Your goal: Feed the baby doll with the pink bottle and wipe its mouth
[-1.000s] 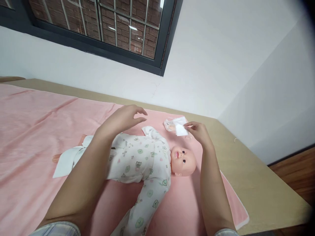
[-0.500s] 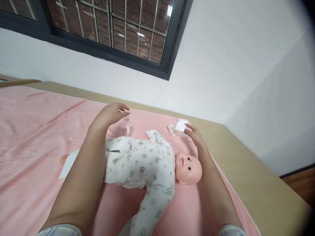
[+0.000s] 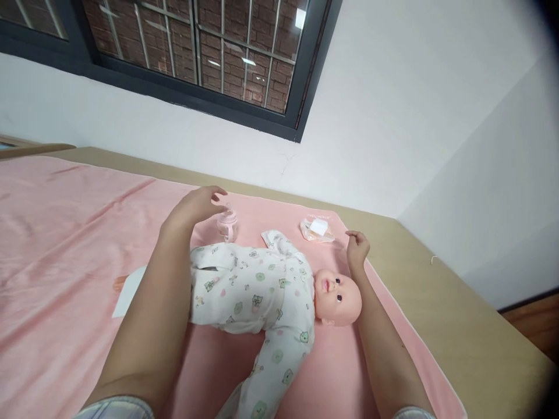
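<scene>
A baby doll (image 3: 338,298) lies on its back in a patterned white suit (image 3: 257,291), its head to the right. My left hand (image 3: 201,205) hovers at the top of a clear baby bottle (image 3: 227,227) with a pink collar and handle. Its thumb and fingers are apart; whether the thumb touches the bottle top is unclear. Beyond the doll's head, my right hand (image 3: 358,249) is loosely curled with one finger stretched out and nothing in it. Left of it, a white piece of paper or tissue (image 3: 318,226) rests on a crumpled clear plastic packet (image 3: 308,234).
A pink sheet (image 3: 70,233) covers much of the wooden surface (image 3: 441,297). Near the doll's feet, partly behind my left forearm, lies a white sheet-like piece (image 3: 126,297). A white wall and a barred window (image 3: 196,52) stand behind.
My right hand has let go of the white piece and drawn back to the right, leaving it on the packet. My left hand has lowered slightly by the bottle. The view has shifted a little.
</scene>
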{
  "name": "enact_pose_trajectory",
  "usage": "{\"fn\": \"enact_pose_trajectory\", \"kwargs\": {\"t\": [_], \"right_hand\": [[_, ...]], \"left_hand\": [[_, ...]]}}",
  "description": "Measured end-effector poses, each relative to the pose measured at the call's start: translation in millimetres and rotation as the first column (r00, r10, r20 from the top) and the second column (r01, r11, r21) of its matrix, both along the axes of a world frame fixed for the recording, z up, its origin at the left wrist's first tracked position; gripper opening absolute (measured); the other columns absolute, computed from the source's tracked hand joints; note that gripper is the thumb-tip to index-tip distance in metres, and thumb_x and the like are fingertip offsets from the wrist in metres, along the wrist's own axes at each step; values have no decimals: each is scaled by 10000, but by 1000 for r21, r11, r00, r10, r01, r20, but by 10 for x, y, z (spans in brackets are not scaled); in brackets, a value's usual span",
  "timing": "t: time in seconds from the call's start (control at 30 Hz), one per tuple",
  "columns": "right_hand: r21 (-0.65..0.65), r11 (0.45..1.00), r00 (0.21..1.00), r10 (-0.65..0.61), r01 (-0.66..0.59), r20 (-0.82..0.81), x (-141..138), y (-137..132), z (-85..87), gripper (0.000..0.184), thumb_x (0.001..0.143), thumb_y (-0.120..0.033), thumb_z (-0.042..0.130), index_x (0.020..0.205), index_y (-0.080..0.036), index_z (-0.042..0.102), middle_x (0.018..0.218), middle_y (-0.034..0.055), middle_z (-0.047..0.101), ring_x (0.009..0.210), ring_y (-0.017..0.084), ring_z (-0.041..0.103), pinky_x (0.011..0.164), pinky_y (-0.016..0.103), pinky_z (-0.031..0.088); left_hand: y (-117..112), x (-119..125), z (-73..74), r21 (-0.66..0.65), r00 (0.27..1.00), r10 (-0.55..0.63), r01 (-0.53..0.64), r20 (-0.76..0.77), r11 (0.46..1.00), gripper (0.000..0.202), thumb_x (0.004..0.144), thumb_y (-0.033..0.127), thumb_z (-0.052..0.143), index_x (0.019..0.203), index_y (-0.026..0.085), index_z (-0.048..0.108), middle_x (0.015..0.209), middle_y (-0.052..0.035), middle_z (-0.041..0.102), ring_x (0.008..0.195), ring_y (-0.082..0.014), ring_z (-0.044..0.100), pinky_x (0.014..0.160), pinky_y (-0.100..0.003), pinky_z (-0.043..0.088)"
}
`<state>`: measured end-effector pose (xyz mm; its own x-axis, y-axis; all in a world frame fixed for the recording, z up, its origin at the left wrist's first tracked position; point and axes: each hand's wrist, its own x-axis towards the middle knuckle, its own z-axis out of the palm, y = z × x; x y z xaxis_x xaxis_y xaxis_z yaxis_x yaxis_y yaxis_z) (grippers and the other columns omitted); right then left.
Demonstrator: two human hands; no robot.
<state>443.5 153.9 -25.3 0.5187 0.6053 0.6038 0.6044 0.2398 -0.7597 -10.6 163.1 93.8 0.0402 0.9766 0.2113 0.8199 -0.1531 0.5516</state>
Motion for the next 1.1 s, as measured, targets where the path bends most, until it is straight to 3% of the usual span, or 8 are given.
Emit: {"fn": "enact_pose_trajectory", "kwargs": {"t": [0.07, 0.13, 0.27, 0.47, 0.7, 0.97, 1.1], "right_hand": [[-36, 988, 981, -142, 148, 129, 30, -60, -79, 333, 778, -268, 354, 886, -162, 651, 1027, 122, 657, 1068, 252, 559, 1010, 420, 379], [-103, 970, 964, -201, 221, 175, 40, -92, -170, 363, 785, -288, 368, 981, -143, 637, 1109, 148, 624, 1135, 274, 513, 1054, 434, 325], [-268, 948, 985, -158, 171, 68, 21, -106, -322, 495, 764, -327, 435, 1202, -116, 529, 1267, 185, 504, 1156, 279, 500, 1019, 395, 374], [-420, 892, 986, -157, 164, 51, 11, -124, -398, 627, 710, -318, 517, 1294, -103, 436, 1293, 209, 451, 1136, 297, 514, 964, 392, 425], [-461, 859, 975, -195, 224, 109, 60, -136, -402, 707, 660, -330, 618, 1301, -91, 440, 1268, 245, 493, 1226, 379, 457, 1038, 465, 356], [-498, 834, 970, -176, 238, 168, 98, -158, -397, 685, 670, -358, 638, 1292, -113, 484, 1259, 235, 518, 1193, 374, 492, 1016, 457, 375], [-462, 859, 974, -168, 220, 152, 147, -141, -431, 742, 668, -387, 648, 1324, -98, 457, 1214, 232, 567, 1185, 376, 513, 1027, 477, 381]], "left_hand": [[71, -34, -52, -94, 998, -3, -3, -65, 996, 690, 730, 344, 665, 1378, 207, 470, 1272, -135, 605, 1056, -278, 625, 867, -346, 472], [122, -43, -92, -180, 991, -22, -2, -132, 984, 849, 672, 321, 696, 1451, 214, 376, 1310, -163, 580, 1097, -298, 616, 877, -353, 475], [162, 1, -146, -240, 982, -63, 19, -177, 971, 979, 565, 295, 730, 1462, 205, 350, 1313, -178, 587, 1111, -340, 613, 853, -365, 486], [205, 56, -217, -216, 973, -162, 125, -163, 968, 755, 538, 261, 682, 1275, 244, 522, 1285, -75, 628, 1143, -303, 601, 847, -305, 484], [270, 99, -284, -180, 975, -162, 133, -154, 975, 473, 508, 199, 655, 975, 237, 587, 1003, -56, 713, 949, -316, 663, 745, -338, 500], [403, 65, -389, -96, 996, -55, 48, -66, 994, 513, 499, 254, 703, 989, 207, 558, 1056, -69, 689, 999, -299, 641, 796, -314, 489], [348, 86, -322, -13, 996, -60, 61, 71, 998, 575, 553, 301, 703, 1096, 198, 543, 1093, -49, 675, 1007, -248, 632, 829, -285, 492]]}}
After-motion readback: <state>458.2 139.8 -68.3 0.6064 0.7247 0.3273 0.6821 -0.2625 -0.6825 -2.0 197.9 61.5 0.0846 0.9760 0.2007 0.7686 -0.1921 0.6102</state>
